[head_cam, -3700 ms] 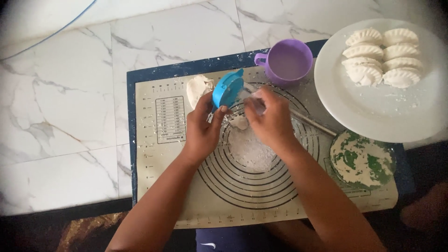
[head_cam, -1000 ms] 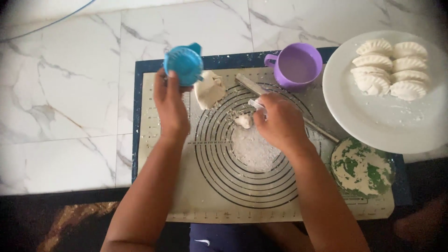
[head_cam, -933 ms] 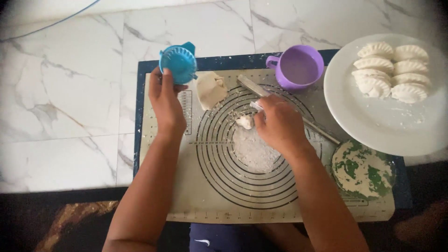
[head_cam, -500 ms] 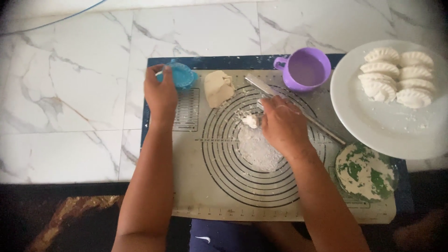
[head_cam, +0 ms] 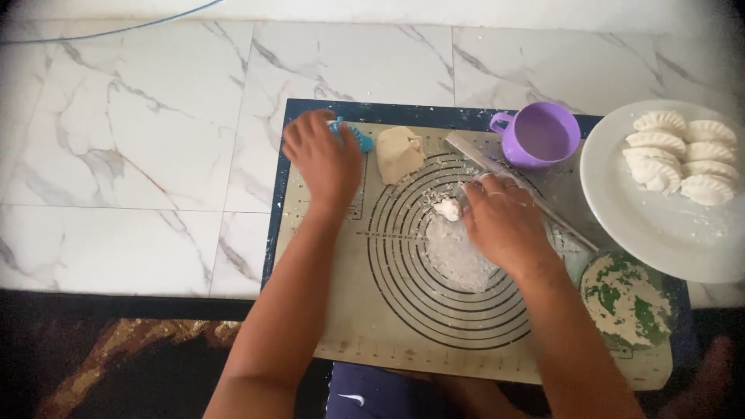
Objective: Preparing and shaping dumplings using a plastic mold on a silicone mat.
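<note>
My left hand (head_cam: 320,157) lies over a blue dumpling press (head_cam: 353,136) at the far left corner of the beige baking mat (head_cam: 365,326), fingers curled on it. My right hand (head_cam: 504,221) rests on the mat's ring markings, fingertips touching a small piece of white dough (head_cam: 448,209) beside a floury patch (head_cam: 458,256). A bigger lump of dough (head_cam: 399,153) sits between the two hands.
A purple cup (head_cam: 541,134) stands at the far right of the mat, a thin rolling pin (head_cam: 521,192) lies slanted behind my right hand. A white plate (head_cam: 660,233) holds several folded dumplings (head_cam: 683,159). A bowl of green filling (head_cam: 627,299) sits near right. Marble floor (head_cam: 140,155) surrounds the mat.
My left hand carried the blue press from the mat's middle to its far left corner and lowered it there. My right hand stayed by the small dough piece.
</note>
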